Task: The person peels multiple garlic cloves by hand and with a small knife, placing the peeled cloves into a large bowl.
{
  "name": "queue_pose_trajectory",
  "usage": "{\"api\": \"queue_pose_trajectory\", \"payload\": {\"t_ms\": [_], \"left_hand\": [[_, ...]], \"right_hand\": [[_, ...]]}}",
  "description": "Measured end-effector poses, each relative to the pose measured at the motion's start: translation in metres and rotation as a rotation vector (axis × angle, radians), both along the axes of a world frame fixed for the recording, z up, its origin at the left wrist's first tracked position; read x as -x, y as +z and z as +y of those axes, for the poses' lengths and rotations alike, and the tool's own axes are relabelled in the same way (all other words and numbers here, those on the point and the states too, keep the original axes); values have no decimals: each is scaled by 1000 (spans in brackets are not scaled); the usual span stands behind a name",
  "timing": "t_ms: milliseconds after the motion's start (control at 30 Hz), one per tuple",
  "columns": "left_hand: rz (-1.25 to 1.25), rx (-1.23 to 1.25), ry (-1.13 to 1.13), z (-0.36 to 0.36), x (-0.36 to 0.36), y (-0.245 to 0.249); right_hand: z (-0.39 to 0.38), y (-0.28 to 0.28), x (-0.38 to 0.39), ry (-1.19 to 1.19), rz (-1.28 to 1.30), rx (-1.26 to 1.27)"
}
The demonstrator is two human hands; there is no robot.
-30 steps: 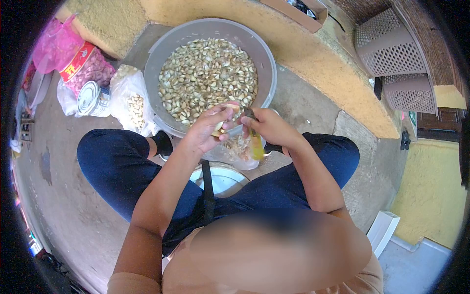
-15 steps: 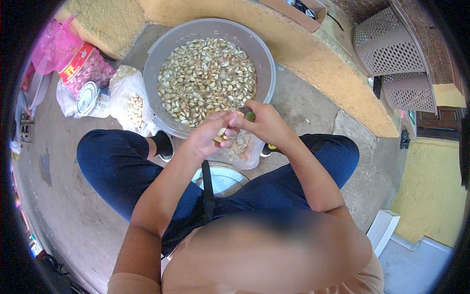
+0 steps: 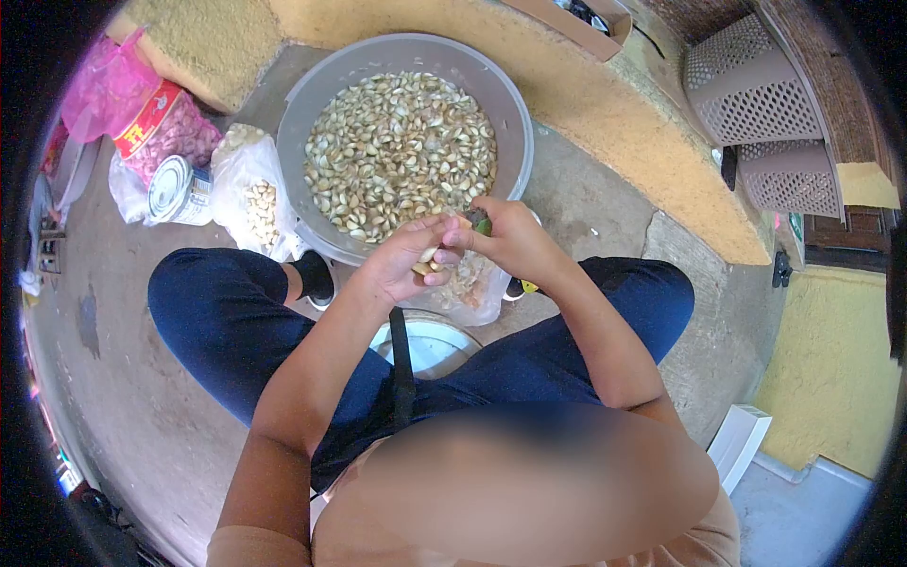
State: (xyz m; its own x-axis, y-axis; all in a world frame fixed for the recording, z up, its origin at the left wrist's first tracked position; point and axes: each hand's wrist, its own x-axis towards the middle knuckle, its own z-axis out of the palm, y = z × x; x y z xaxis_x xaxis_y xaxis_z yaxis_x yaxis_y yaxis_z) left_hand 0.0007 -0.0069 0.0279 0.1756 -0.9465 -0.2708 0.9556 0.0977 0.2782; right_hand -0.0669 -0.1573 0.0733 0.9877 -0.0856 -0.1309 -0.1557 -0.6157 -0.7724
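My left hand (image 3: 408, 257) is curled around several pale garlic cloves (image 3: 427, 263), its fingertips meeting those of the other hand. My right hand (image 3: 510, 234) is closed on what looks like a small knife (image 3: 483, 226) with a green handle; most of it is hidden by the fingers. Both hands are over the near rim of a big grey tub (image 3: 521, 123), which holds a broad layer of unpeeled garlic cloves (image 3: 397, 151). Just below the hands, a clear plastic bag (image 3: 482, 300) contains papery peelings.
Left of the tub are a bag of peeled cloves (image 3: 260, 215), a tin can (image 3: 179, 191) and a pink net bag (image 3: 175, 142). A lidded white bucket (image 3: 430, 342) sits between my legs. A low yellow ledge (image 3: 614, 151) runs behind the tub; perforated baskets (image 3: 746, 85) are at right.
My right hand has shifted very slightly, and the green handle with a dark grey part beside it shows at a different angle. My left hand stays in place, with the cloves still in it.
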Motion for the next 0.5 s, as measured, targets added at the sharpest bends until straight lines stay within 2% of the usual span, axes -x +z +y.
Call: {"api": "queue_pose_trajectory", "payload": {"t_ms": [100, 300, 400, 500], "left_hand": [[-28, -34, -3, -1, 0, 1], [25, 10, 19, 0, 1, -7], [22, -20, 42, -1, 2, -8], [30, -55, 65, -1, 3, -10]], "right_hand": [[0, 4, -1, 24, 77, 3], [0, -1, 0, 29, 29, 41], [0, -13, -1, 31, 34, -24], [3, -3, -2, 17, 65, -41]]}}
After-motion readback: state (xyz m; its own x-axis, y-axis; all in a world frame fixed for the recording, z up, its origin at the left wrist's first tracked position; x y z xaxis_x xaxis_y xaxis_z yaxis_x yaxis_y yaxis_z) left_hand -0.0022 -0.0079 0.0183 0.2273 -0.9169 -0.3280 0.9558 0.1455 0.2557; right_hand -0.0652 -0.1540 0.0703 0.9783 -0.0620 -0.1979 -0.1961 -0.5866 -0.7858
